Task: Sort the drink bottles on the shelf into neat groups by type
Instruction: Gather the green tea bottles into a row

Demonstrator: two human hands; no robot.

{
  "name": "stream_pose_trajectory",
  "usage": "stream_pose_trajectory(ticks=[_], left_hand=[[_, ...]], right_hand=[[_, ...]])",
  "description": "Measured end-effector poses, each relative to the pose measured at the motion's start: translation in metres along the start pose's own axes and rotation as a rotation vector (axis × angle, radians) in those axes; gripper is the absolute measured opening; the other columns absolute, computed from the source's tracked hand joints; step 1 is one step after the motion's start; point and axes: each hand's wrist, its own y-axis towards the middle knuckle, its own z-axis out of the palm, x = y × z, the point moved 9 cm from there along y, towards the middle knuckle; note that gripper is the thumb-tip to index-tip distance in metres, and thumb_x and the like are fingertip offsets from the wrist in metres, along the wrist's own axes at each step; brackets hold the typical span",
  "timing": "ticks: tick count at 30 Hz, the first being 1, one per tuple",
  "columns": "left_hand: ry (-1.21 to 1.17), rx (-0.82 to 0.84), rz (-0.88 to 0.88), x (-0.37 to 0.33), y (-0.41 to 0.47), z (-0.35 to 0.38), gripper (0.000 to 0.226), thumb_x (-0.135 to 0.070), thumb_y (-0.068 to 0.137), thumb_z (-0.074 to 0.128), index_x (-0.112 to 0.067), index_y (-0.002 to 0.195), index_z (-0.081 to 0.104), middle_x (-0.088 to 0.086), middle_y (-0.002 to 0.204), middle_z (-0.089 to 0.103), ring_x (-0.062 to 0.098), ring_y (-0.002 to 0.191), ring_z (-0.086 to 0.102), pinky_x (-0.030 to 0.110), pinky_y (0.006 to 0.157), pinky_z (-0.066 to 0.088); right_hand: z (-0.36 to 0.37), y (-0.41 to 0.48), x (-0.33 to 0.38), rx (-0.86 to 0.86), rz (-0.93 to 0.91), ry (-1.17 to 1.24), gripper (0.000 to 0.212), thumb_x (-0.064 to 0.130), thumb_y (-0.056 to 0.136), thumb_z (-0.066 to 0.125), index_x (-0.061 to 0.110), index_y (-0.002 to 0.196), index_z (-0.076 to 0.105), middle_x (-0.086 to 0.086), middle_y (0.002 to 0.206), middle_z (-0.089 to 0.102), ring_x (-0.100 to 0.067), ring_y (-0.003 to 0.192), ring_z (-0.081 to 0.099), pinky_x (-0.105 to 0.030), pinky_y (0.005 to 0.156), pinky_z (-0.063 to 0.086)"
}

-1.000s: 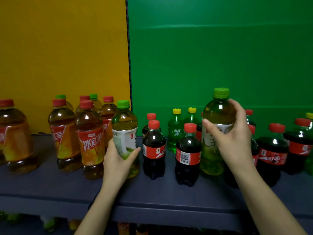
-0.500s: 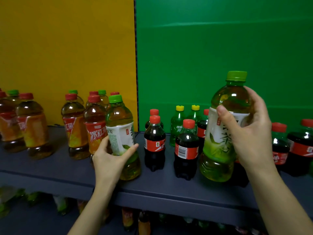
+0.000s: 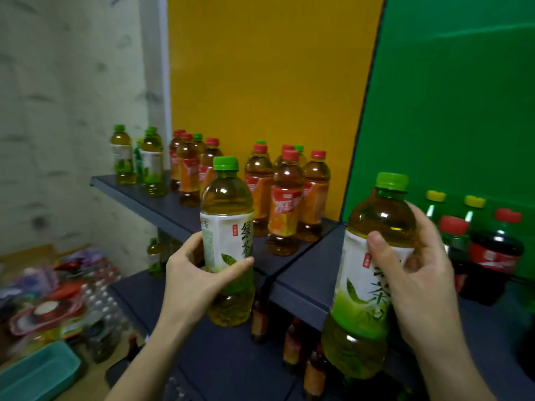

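Note:
My left hand (image 3: 193, 280) grips a green tea bottle (image 3: 227, 241) with a green cap, held in the air in front of the dark shelf (image 3: 301, 287). My right hand (image 3: 417, 282) grips a second green tea bottle (image 3: 367, 273), tilted slightly, also off the shelf. Several red-capped iced tea bottles (image 3: 285, 204) stand on the shelf before the yellow panel. More green tea bottles (image 3: 150, 163) stand at the shelf's far left end. Cola bottles (image 3: 496, 250) and yellow-capped green soda bottles (image 3: 434, 202) stand at the right before the green panel.
A lower shelf (image 3: 225, 357) holds more bottles (image 3: 291, 345) below my hands. On the floor at the left lie packs of bottles (image 3: 98, 287), coloured clutter and a teal bin (image 3: 37, 371). A pale wall (image 3: 58, 111) closes the left side.
Both hands have lifted their green tea bottles off the shelf and toward me. The view has swung left, so the shelf's left end and the floor now show.

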Motion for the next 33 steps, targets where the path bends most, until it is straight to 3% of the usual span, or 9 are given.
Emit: stream_pose_trajectory(ticks=[3,6,9,12,15,18,23,29,33], left_hand=[[0.055,-0.046,-0.014,0.005,-0.002,-0.044,0.049,-0.028,0.046,0.085,-0.022,0.091,0.066,-0.006,0.087,0.073,0.01,0.081,0.069,0.019,0.064,0.055],[0.077,-0.089,-0.036,0.012,0.002,-0.09,0.054,-0.036,0.044,0.092,-0.026,0.09,0.066,-0.006,0.089,0.073,0.01,0.082,0.069,0.025,0.067,0.057],[0.112,-0.133,-0.039,0.022,0.015,-0.137,0.049,-0.033,0.045,0.086,-0.026,0.089,0.064,-0.011,0.087,0.072,0.005,0.08,0.068,0.021,0.066,0.056],[0.155,-0.146,-0.039,0.035,0.035,-0.185,0.044,-0.028,0.046,0.08,-0.027,0.086,0.063,-0.016,0.084,0.07,0.003,0.078,0.066,0.018,0.065,0.056],[0.182,-0.128,-0.059,0.053,0.06,-0.235,0.044,-0.024,0.048,0.081,-0.029,0.087,0.061,-0.022,0.084,0.069,-0.002,0.078,0.065,0.014,0.061,0.053],[0.232,-0.107,-0.049,0.069,0.087,-0.281,0.047,-0.016,0.052,0.084,-0.033,0.088,0.059,-0.028,0.085,0.067,-0.007,0.08,0.063,0.011,0.06,0.051],[0.252,-0.107,-0.048,0.091,0.126,-0.331,0.048,-0.018,0.05,0.085,-0.032,0.088,0.061,-0.025,0.088,0.067,-0.005,0.082,0.063,0.02,0.063,0.05],[0.233,-0.095,-0.051,0.122,0.181,-0.362,0.052,-0.031,0.042,0.081,-0.033,0.089,0.06,-0.026,0.09,0.066,-0.006,0.083,0.062,0.023,0.069,0.049],[0.212,-0.098,-0.031,0.146,0.223,-0.373,0.052,-0.03,0.042,0.082,-0.03,0.09,0.062,-0.018,0.091,0.068,0.0,0.084,0.064,0.026,0.07,0.052]], right_hand=[[0.049,-0.007,-0.013,0.072,0.05,0.078,0.091,0.072,0.056,0.068,0.025,0.131,0.045,0.017,0.107,0.066,0.005,0.083,0.063,-0.005,0.07,0.047],[0.106,-0.012,-0.022,0.147,0.109,0.139,0.065,0.048,0.065,0.074,0.036,0.124,0.048,0.015,0.112,0.064,0.002,0.098,0.062,-0.007,0.077,0.047],[0.161,-0.016,-0.027,0.19,0.141,0.127,0.058,0.043,0.061,0.076,0.049,0.111,0.045,0.016,0.101,0.061,0.007,0.078,0.06,-0.005,0.068,0.047],[0.217,-0.015,-0.032,0.191,0.153,0.15,0.054,0.041,0.062,0.073,0.049,0.108,0.045,0.011,0.087,0.057,0.011,0.062,0.054,-0.004,0.058,0.043],[0.273,-0.011,-0.037,0.165,0.146,0.189,0.06,0.041,0.059,0.082,0.049,0.108,0.047,0.017,0.096,0.066,0.005,0.078,0.063,-0.014,0.071,0.052],[0.326,-0.007,-0.043,0.13,0.148,0.23,0.061,0.041,0.056,0.073,0.046,0.11,0.047,0.024,0.101,0.065,-0.001,0.095,0.064,-0.021,0.084,0.052],[0.392,0.008,-0.048,0.113,0.13,0.245,0.06,0.035,0.057,0.072,0.044,0.11,0.046,0.032,0.099,0.063,0.004,0.095,0.062,-0.019,0.084,0.052],[0.45,0.04,-0.063,0.103,0.103,0.222,0.063,0.032,0.058,0.073,0.039,0.115,0.047,0.019,0.11,0.059,0.007,0.097,0.061,-0.01,0.08,0.048],[0.476,0.068,-0.081,0.06,0.067,0.173,0.063,0.037,0.056,0.073,0.045,0.113,0.047,0.017,0.112,0.06,0.003,0.103,0.06,-0.023,0.089,0.049]])
